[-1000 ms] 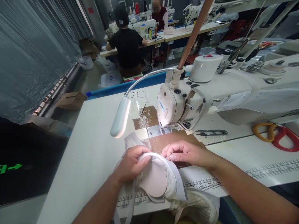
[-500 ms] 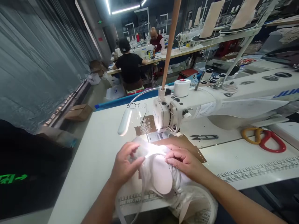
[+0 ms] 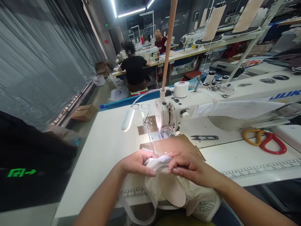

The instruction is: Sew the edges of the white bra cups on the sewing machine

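A pale, cream-white bra (image 3: 172, 190) with moulded cups and lace hangs over the table's front edge, a loose strap (image 3: 131, 215) looping below it. My left hand (image 3: 138, 163) pinches its upper edge from the left, thumb lying along the front. On the right, the fingers and thumb of my right hand (image 3: 190, 166) are closed on the same edge. Both hands are just in front of the needle area of a white sewing machine (image 3: 169, 113). The bra lies apart from the presser foot. The fingertips are partly hidden behind the fabric.
Thread snips (image 3: 204, 137) and scissors with red and yellow handles (image 3: 274, 142) lie right of the needle. A lamp (image 3: 128, 119) and eyeglasses (image 3: 142, 106) are behind my left hand. A ruler strip (image 3: 261, 168) runs along the front edge. Two people sit at machines farther back.
Both hands have drawn the bra toward me, away from the needle and out of the bright lamp light. My left hand has closed in on the fabric edge, nearer to my right hand.
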Demonstrator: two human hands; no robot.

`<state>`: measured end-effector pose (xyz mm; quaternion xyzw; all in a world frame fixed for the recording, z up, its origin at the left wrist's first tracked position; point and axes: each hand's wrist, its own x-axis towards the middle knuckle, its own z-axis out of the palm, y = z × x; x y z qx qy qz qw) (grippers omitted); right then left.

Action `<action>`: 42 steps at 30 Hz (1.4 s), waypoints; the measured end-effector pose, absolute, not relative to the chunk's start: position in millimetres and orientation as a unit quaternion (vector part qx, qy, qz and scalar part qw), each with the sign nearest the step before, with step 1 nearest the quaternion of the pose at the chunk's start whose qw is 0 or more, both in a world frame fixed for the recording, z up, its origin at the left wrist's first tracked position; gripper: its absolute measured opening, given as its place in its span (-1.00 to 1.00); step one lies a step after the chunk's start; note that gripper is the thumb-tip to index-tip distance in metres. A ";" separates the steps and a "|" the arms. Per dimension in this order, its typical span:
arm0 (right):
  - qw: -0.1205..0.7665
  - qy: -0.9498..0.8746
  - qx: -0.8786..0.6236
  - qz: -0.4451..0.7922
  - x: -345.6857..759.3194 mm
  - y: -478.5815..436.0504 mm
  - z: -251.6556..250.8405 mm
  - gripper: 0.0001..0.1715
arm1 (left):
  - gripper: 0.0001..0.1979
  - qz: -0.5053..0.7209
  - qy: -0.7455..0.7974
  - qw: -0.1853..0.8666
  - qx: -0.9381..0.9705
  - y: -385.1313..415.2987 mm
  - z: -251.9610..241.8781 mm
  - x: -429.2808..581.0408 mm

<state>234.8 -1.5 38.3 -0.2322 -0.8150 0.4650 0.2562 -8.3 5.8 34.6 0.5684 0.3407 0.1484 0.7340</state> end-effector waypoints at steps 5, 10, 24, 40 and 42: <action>0.274 -0.853 -0.238 0.375 238.6 -9.3 43.9 -0.72 | -0.83 0.147 0.413 0.592 0.676 -6.1 46.3 -1.8; 0.345 -0.873 -0.183 0.292 237.8 -31.4 34.9 -0.66 | -0.75 0.315 0.407 0.097 0.852 -33.3 46.7 7.0; 0.323 -0.925 -0.050 0.193 221.4 -40.2 18.3 -0.54 | -0.65 0.423 0.303 -0.112 0.846 -49.3 28.7 3.0; 0.333 -0.921 -0.049 0.196 216.6 -39.9 16.5 -0.59 | -0.70 0.372 0.312 -0.087 0.870 -50.0 27.6 -3.2; 0.329 -0.922 -0.060 0.194 218.4 -40.0 16.1 -0.60 | -0.74 0.367 0.334 -0.062 0.866 -50.5 31.8 -2.9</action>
